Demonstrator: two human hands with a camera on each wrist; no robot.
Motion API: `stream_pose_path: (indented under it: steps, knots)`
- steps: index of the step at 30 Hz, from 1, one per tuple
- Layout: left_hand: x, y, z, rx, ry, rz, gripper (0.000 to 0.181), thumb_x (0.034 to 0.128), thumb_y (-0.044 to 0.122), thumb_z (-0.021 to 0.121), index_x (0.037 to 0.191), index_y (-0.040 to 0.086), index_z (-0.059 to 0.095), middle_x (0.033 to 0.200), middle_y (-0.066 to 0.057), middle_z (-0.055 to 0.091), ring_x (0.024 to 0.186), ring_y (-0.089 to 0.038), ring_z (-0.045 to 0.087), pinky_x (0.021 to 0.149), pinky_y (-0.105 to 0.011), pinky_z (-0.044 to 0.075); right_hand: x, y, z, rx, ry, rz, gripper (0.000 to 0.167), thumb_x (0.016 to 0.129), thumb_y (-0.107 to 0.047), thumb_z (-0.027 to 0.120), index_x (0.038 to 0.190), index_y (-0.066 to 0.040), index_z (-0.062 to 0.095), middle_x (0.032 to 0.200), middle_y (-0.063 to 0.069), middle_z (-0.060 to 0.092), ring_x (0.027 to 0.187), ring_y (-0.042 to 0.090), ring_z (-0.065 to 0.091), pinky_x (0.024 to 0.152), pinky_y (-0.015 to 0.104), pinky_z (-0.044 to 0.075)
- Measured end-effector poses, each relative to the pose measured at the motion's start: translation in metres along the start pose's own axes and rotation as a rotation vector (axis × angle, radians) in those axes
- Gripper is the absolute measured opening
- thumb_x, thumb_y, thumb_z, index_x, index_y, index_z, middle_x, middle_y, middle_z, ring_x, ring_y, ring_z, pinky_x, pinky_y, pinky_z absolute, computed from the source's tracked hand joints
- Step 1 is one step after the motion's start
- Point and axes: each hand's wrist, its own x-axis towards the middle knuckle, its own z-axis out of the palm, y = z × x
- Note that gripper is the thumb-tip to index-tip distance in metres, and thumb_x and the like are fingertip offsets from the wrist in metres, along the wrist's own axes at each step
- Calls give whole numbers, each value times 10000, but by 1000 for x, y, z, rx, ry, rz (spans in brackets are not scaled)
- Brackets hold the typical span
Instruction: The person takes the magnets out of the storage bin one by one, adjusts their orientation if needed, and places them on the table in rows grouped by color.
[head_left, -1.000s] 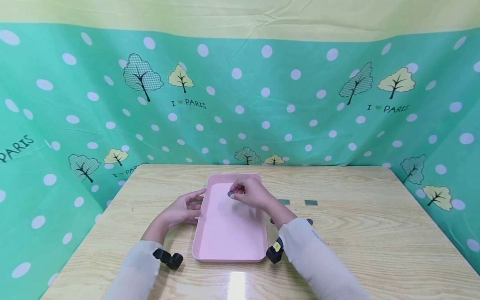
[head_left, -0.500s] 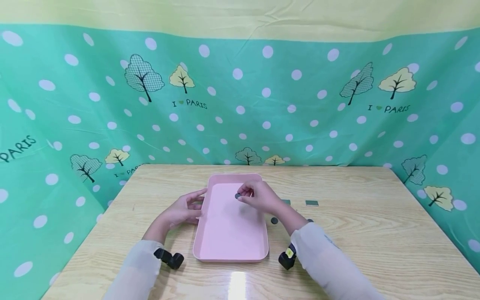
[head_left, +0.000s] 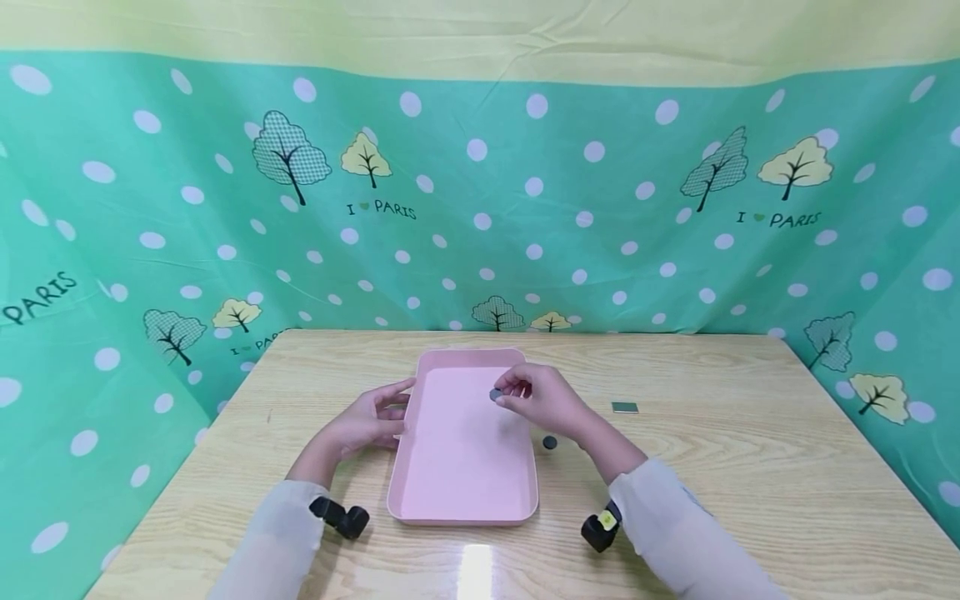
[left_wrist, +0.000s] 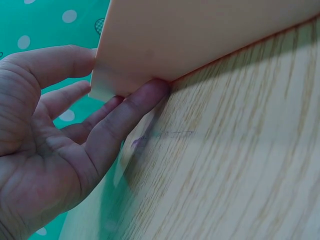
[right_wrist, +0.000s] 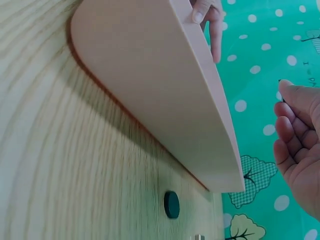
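A shallow pink tray (head_left: 461, 467) lies on the wooden table in the head view. Over its far right part my right hand (head_left: 546, 402) pinches a small dark round disc (head_left: 496, 395) between thumb and fingers. In the right wrist view only a thin dark edge shows at the fingertips of that right hand (right_wrist: 302, 135). At the tray's left side, my left hand (head_left: 366, 420) touches the wall with extended fingers. The left wrist view shows the left hand (left_wrist: 60, 135) with fingertips against the outer wall of the tray (left_wrist: 165, 40).
Right of the tray, another dark disc (head_left: 550, 442) lies flat on the table (head_left: 735, 467). Farther back is a small dark green rectangular piece (head_left: 625, 407). A small silvery object (right_wrist: 199, 237) is partly cut off in the right wrist view. A patterned green curtain (head_left: 570, 183) hangs behind.
My right hand has moved right over the tray, carrying the disc. Its arm now uncovers the disc on the table and hides another green rectangle. The left hand stays at the tray's side.
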Motion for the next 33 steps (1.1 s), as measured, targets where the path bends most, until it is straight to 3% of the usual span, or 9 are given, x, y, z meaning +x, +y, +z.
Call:
stream_pose_path:
  steps: [20, 33]
  knots:
    - [0, 1, 0, -3, -6, 4, 787, 869, -52, 623, 1549, 110, 260, 1469, -257, 361, 1184, -354, 546, 816, -491, 565, -39, 18, -19, -28, 74, -7, 120, 855, -75, 740, 973, -71, 714, 830, -52, 632, 761, 130, 564, 672, 283, 521]
    - [-1, 2, -1, 0, -17, 7, 802, 874, -53, 620, 1556, 96, 224, 1492, -278, 316, 1184, -355, 543, 812, -476, 568, -61, 31, -34, -57, 134, 47, 131, 849, -97, 752, 973, -113, 716, 829, -73, 630, 768, 130, 570, 685, 292, 517]
